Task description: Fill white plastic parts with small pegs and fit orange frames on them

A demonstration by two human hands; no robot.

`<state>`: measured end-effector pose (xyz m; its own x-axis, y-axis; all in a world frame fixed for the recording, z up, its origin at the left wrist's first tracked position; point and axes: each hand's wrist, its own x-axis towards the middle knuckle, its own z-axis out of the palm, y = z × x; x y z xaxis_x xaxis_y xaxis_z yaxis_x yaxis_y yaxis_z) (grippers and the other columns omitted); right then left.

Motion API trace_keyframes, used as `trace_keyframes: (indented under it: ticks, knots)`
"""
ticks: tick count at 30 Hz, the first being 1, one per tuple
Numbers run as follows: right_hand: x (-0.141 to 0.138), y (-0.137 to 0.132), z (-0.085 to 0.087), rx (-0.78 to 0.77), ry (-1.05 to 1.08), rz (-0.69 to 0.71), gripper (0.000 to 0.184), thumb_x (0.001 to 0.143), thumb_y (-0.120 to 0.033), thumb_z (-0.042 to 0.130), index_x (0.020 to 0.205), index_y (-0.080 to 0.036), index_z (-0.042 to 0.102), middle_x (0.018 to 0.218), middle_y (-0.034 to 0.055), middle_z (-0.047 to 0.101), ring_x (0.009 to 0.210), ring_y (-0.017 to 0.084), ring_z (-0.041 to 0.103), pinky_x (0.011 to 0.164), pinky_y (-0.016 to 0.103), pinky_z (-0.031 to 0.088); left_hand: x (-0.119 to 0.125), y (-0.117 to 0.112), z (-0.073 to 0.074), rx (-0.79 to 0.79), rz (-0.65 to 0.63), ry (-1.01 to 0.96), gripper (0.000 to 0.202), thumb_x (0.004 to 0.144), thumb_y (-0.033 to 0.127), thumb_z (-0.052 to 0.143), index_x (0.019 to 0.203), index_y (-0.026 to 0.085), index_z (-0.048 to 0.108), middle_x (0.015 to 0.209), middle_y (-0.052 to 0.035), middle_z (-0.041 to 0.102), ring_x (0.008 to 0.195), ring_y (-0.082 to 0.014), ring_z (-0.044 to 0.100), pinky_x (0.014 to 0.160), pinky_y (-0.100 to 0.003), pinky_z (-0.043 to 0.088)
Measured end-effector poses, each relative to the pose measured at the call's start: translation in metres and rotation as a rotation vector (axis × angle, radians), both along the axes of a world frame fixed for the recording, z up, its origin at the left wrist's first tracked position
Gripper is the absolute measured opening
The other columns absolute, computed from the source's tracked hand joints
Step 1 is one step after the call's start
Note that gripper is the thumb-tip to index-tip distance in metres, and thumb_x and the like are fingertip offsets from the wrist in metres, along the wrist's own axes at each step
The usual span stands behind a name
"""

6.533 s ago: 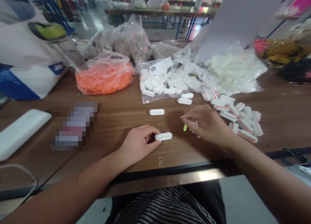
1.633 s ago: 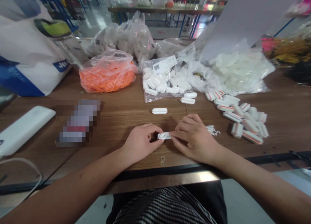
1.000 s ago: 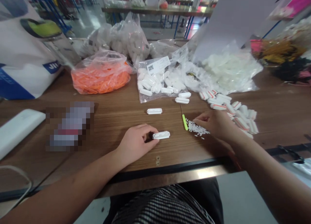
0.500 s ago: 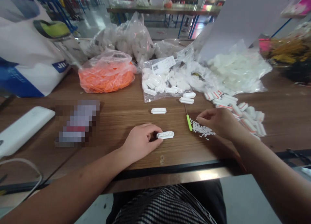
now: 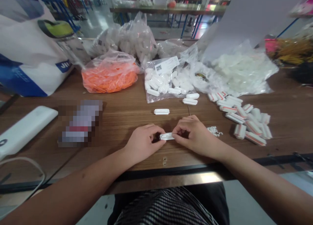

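My left hand (image 5: 141,142) is closed in a pinch on the left end of a white connector housing (image 5: 167,136), whose upward face carries rows of small holes. At its right end the fingers of my right hand (image 5: 193,135) are pinched together over the face; whatever they hold is too small to make out. Beside my right hand lies a pile of tiny white plugs (image 5: 214,131), partly covered by it. Only the thin metal shaft of a green-handled pick (image 5: 188,110) shows; the hand hides its handle. Another white connector housing (image 5: 161,111) lies just beyond.
Two white housings (image 5: 190,101) lie before a clear bag of housings (image 5: 166,81). Housings with orange strips (image 5: 253,127) are heaped at right. A bag of orange parts (image 5: 110,75), a blurred-out flat object (image 5: 81,122) and a white power bank (image 5: 26,130) occupy the left side.
My right hand has moved left from the pile of tiny plugs to the right end of the housing, covering the pick's handle. My left hand still holds the housing in place.
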<state>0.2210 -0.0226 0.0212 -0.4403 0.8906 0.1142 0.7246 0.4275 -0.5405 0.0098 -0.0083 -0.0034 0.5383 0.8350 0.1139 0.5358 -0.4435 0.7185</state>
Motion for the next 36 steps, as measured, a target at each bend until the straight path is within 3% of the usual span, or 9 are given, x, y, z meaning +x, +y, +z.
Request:
trace_keyframes:
  ticks: [3, 9, 12, 16, 19, 22, 26, 30, 36]
  knots:
    - [-0.001, -0.003, 0.003, 0.096, -0.065, 0.048, 0.014, 0.084, -0.017, 0.059, 0.073, -0.019, 0.066, 0.067, -0.0017, 0.063, 0.068, 0.013, 0.054, 0.078, 0.034, 0.034, 0.0, 0.0, 0.0, -0.006, 0.004, 0.0, 0.01, 0.076, 0.019, 0.069, 0.085, 0.021, 0.07, 0.065, 0.0051, 0.056, 0.052, -0.0085, 0.043, 0.057, -0.023, 0.037]
    - [-0.01, -0.017, -0.001, 0.596, -0.399, 0.198, 0.028, 0.088, -0.015, 0.05, 0.066, -0.016, 0.066, 0.062, 0.0032, 0.059, 0.067, 0.018, 0.049, 0.08, 0.038, 0.034, 0.002, 0.001, 0.0, 0.009, 0.015, 0.001, 0.011, 0.074, 0.017, 0.07, 0.084, 0.02, 0.07, 0.061, 0.0062, 0.052, 0.051, -0.0082, 0.043, 0.056, -0.022, 0.036]
    - [-0.017, -0.023, -0.004, 0.679, -0.465, 0.234, 0.03, 0.087, -0.013, 0.05, 0.062, -0.016, 0.065, 0.061, 0.0034, 0.058, 0.066, 0.018, 0.048, 0.079, 0.038, 0.034, 0.002, 0.001, 0.0, 0.01, 0.018, 0.007, 0.011, 0.074, 0.017, 0.069, 0.084, 0.02, 0.069, 0.059, 0.0067, 0.049, 0.051, -0.0084, 0.042, 0.054, -0.022, 0.035]
    - [-0.01, -0.021, 0.001, 0.522, -0.303, 0.116, 0.031, 0.089, -0.019, 0.048, 0.063, -0.017, 0.066, 0.059, 0.0022, 0.059, 0.064, 0.016, 0.051, 0.076, 0.036, 0.036, 0.001, 0.001, 0.0, -0.003, 0.015, 0.003, 0.009, 0.075, 0.017, 0.069, 0.083, 0.021, 0.07, 0.061, 0.0061, 0.051, 0.05, -0.0082, 0.042, 0.054, -0.022, 0.035]
    - [0.017, -0.01, 0.006, 0.337, -0.128, -0.074, 0.026, 0.088, -0.023, 0.052, 0.07, -0.02, 0.07, 0.064, 0.001, 0.066, 0.066, 0.015, 0.057, 0.075, 0.034, 0.038, 0.0, 0.001, 0.001, -0.015, 0.01, 0.006, 0.009, 0.075, 0.018, 0.069, 0.084, 0.021, 0.069, 0.064, 0.0053, 0.055, 0.051, -0.0081, 0.043, 0.054, -0.022, 0.036]
    - [0.053, 0.005, 0.004, 0.174, -0.086, -0.287, 0.02, 0.083, -0.028, 0.057, 0.073, -0.021, 0.072, 0.068, 0.0009, 0.069, 0.063, 0.015, 0.06, 0.065, 0.03, 0.04, -0.001, 0.001, 0.001, -0.014, 0.006, 0.019, 0.01, 0.075, 0.02, 0.069, 0.085, 0.021, 0.069, 0.066, 0.0048, 0.057, 0.052, -0.0082, 0.043, 0.055, -0.022, 0.036]
    - [0.079, 0.019, -0.007, -0.012, -0.119, -0.253, 0.02, 0.08, -0.032, 0.057, 0.073, -0.023, 0.074, 0.069, 0.0006, 0.071, 0.062, 0.015, 0.061, 0.06, 0.028, 0.042, -0.001, 0.002, 0.001, 0.002, -0.008, 0.032, 0.01, 0.076, 0.021, 0.069, 0.086, 0.021, 0.069, 0.067, 0.0044, 0.057, 0.052, -0.0086, 0.044, 0.055, -0.023, 0.037]
    - [0.076, 0.025, -0.012, -0.047, -0.19, -0.228, 0.022, 0.079, -0.033, 0.055, 0.071, -0.023, 0.074, 0.069, 0.0009, 0.071, 0.065, 0.016, 0.062, 0.062, 0.028, 0.042, -0.001, 0.003, 0.002, 0.008, -0.009, 0.035, 0.009, 0.076, 0.021, 0.069, 0.085, 0.021, 0.069, 0.066, 0.0043, 0.057, 0.052, -0.009, 0.044, 0.056, -0.023, 0.037]
    - [0.068, 0.03, -0.005, -0.127, -0.318, -0.303, 0.023, 0.076, -0.032, 0.053, 0.07, -0.022, 0.073, 0.067, 0.0019, 0.071, 0.062, 0.017, 0.063, 0.06, 0.029, 0.041, -0.001, 0.003, 0.001, -0.002, -0.012, 0.036, 0.01, 0.077, 0.021, 0.068, 0.086, 0.021, 0.069, 0.067, 0.0041, 0.057, 0.052, -0.0086, 0.044, 0.056, -0.023, 0.037]
